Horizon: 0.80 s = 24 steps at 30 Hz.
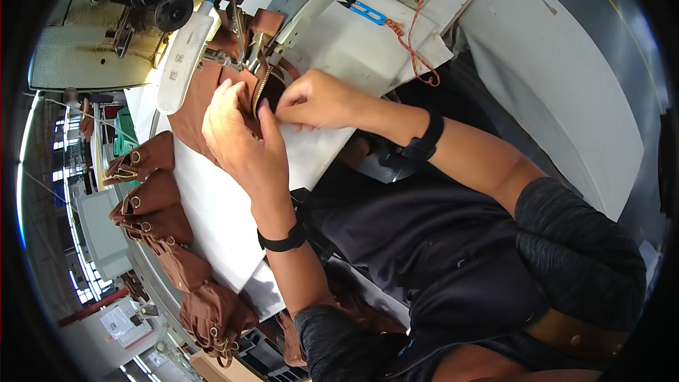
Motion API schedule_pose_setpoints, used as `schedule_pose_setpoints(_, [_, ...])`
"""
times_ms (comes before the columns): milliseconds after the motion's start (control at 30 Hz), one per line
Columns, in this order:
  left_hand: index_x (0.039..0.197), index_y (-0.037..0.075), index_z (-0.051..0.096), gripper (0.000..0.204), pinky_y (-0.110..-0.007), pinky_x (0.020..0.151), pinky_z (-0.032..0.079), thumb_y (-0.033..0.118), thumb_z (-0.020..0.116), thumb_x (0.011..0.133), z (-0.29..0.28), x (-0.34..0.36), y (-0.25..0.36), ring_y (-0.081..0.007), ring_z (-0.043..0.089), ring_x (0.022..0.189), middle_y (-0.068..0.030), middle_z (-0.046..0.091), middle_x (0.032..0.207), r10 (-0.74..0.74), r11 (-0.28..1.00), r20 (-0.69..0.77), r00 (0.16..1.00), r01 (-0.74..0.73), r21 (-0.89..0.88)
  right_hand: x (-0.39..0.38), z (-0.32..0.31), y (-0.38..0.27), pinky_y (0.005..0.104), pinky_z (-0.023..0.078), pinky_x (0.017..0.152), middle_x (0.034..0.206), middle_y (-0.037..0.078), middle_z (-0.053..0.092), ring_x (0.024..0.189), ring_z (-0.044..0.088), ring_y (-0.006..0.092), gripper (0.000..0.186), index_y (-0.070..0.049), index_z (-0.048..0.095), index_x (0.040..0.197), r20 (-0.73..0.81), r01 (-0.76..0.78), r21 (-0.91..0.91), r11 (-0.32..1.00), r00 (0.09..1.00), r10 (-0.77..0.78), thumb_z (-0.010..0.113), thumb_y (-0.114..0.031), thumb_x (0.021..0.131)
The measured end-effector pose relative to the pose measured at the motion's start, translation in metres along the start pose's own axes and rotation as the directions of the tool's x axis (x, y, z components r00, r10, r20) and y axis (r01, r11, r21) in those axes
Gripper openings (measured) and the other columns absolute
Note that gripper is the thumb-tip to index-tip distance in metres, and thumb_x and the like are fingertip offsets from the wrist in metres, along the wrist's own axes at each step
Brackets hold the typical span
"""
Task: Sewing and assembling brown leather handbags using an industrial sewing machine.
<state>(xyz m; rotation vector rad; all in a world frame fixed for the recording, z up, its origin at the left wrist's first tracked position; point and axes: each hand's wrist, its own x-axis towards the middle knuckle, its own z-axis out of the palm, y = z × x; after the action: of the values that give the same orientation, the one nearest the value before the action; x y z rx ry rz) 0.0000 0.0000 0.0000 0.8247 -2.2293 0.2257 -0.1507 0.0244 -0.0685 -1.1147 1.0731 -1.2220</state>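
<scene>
A brown leather bag [189, 114] lies at the sewing machine, under the presser foot [242, 56]. Its brass-toothed zipper [263, 88] curves away from the foot beside a dark opening. My left hand [244, 138] grips the bag, fingers on the leather and thumb at the zipper's edge. My right hand [315, 101] is closed in a pinch at the opposite side of the opening. What its fingertips hold is hidden.
Blue thread snips [364, 10] with an orange cord lie on the white table [219, 205], beyond my right hand. Several brown leather bags [159, 201] with metal rings hang along the left edge. The sewing machine head [92, 56] stands at upper left.
</scene>
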Motion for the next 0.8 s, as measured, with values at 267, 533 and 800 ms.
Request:
schedule_pose_setpoints(267, [0.115, 0.007, 0.075, 0.029, -0.035, 0.091, 0.051, -0.003, 0.073, 0.087, 0.001, 0.01, -0.013, -0.0228, 0.072, 0.098, -0.004, 0.077, 0.114, 0.024, 0.994, -0.068, 0.997, -0.031, -0.102, 0.013, 0.02, 0.009, 0.0313, 0.051, 0.06, 0.066, 0.007, 0.065, 0.063, 0.064, 0.0135, 0.019, 0.002, 0.076, 0.089, -0.076, 0.298, -0.393, 0.87, 0.932, -0.354, 0.069, -0.016, 0.094])
schedule_pose_setpoints(533, [0.122, 0.002, 0.072, 0.035, -0.033, 0.093, 0.054, -0.011, 0.068, 0.089, 0.018, 0.001, -0.01, -0.0238, 0.071, 0.109, -0.0095, 0.077, 0.119, -0.005, 0.986, -0.143, 0.99, -0.019, -0.164, -0.019, 0.004, -0.047, 0.0225, 0.046, 0.054, 0.08, 0.002, 0.071, 0.06, 0.059, 0.0062, 0.026, 0.0, 0.074, 0.101, -0.217, 0.167, 0.208, 0.964, 0.969, -0.121, 0.063, -0.023, 0.105])
schedule_pose_setpoints(800, [0.123, 0.007, 0.075, 0.04, -0.031, 0.081, 0.05, -0.01, 0.07, 0.087, 0.03, -0.01, -0.009, -0.0177, 0.069, 0.088, -0.006, 0.078, 0.12, -0.092, 0.974, -0.201, 0.975, 0.047, -0.22, -0.008, 0.008, -0.047, 0.023, 0.047, 0.054, 0.077, 0.003, 0.07, 0.058, 0.058, 0.0068, 0.025, 0.0, 0.072, 0.086, -0.237, 0.224, 0.378, 0.898, 0.961, -0.141, 0.07, -0.02, 0.099])
